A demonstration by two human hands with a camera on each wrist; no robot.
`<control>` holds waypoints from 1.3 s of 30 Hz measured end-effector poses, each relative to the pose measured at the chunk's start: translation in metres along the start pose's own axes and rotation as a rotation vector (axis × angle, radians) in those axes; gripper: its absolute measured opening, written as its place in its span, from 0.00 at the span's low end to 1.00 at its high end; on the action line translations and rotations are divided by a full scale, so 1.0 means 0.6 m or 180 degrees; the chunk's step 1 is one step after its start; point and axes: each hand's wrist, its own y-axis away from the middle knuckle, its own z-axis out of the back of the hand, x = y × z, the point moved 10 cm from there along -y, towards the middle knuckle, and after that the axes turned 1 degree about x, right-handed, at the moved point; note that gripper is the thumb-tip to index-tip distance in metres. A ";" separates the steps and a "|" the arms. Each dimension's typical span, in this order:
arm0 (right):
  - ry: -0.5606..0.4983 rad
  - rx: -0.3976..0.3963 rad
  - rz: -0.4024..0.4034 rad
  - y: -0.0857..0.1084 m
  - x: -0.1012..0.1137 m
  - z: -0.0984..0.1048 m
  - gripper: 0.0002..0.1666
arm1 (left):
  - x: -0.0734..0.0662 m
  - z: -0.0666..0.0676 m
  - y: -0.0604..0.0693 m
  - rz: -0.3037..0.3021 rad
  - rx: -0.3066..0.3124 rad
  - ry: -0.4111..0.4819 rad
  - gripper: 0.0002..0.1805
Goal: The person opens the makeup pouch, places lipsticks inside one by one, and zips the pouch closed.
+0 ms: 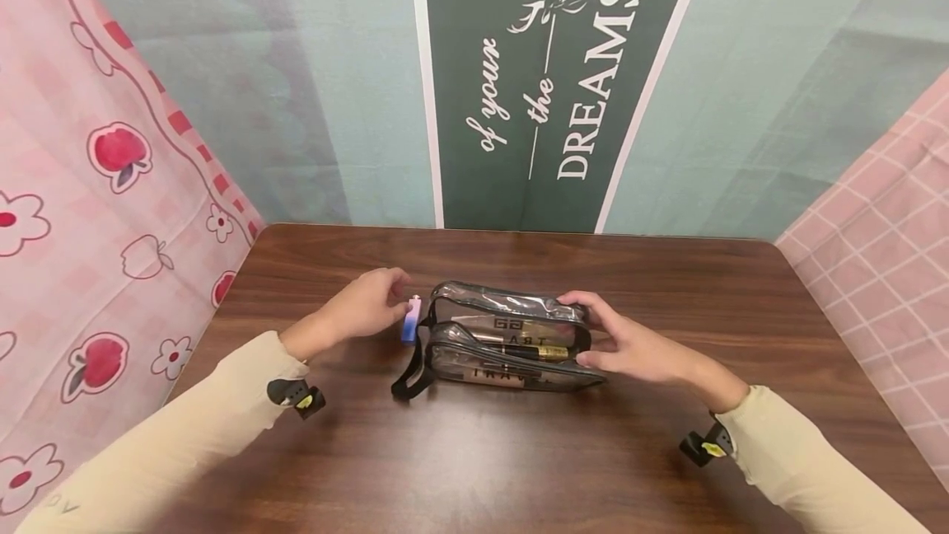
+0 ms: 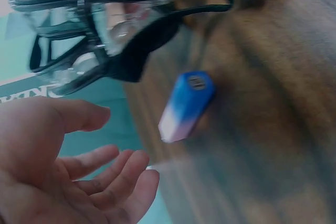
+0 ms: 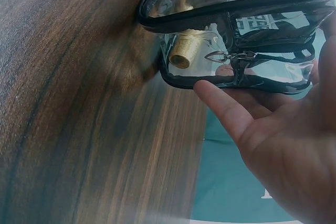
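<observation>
A clear zip bag [image 1: 519,303] with black piping lies on the table, its top open. Through its plastic show a gold-and-black tube [image 1: 544,352] and other slim cosmetics. My right hand [image 1: 630,344] grips the bag's right end, fingers at the back and thumb toward the front. In the right wrist view, the gold end [image 3: 185,53] and a zipper pull [image 3: 223,56] show beside that hand. Just left of the bag stands a small faceted blue-to-pink case [image 2: 187,106]. My left hand [image 1: 371,302] is beside it, fingers loosely bent and apart from it in the left wrist view.
A black strap [image 1: 412,381] hangs off the bag's left end onto the brown wooden table [image 1: 474,468]. A green printed curtain [image 1: 534,89] rises behind the table, with pink patterned cloths [image 1: 119,155] at the sides.
</observation>
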 end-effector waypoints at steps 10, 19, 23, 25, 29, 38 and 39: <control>-0.0075 0.0016 -0.0035 -0.001 -0.004 0.006 0.45 | 0.033 -0.058 -0.014 0.0239 0.0067 0.0145 0.25; -0.0057 0.0032 -0.0033 -0.001 -0.006 0.007 0.44 | 0.046 -0.078 -0.017 0.0303 0.0007 0.0331 0.32; -0.0085 0.0031 -0.0049 -0.002 -0.005 0.006 0.44 | 0.049 -0.083 -0.018 0.0322 -0.0032 0.0350 0.33; -0.0080 0.0029 -0.0042 -0.002 -0.004 0.006 0.44 | 0.051 -0.086 -0.018 0.0346 -0.0046 0.0379 0.33; -0.0014 0.0023 -0.0001 -0.001 -0.002 0.008 0.43 | 0.051 -0.085 -0.018 0.0357 -0.0068 0.0404 0.33; -0.0054 0.0026 -0.0018 -0.002 -0.002 0.008 0.44 | 0.047 -0.083 -0.016 0.0320 -0.0054 0.0375 0.28; -0.0071 0.0029 -0.0032 -0.003 -0.003 0.008 0.44 | 0.047 -0.082 -0.016 0.0325 -0.0056 0.0367 0.27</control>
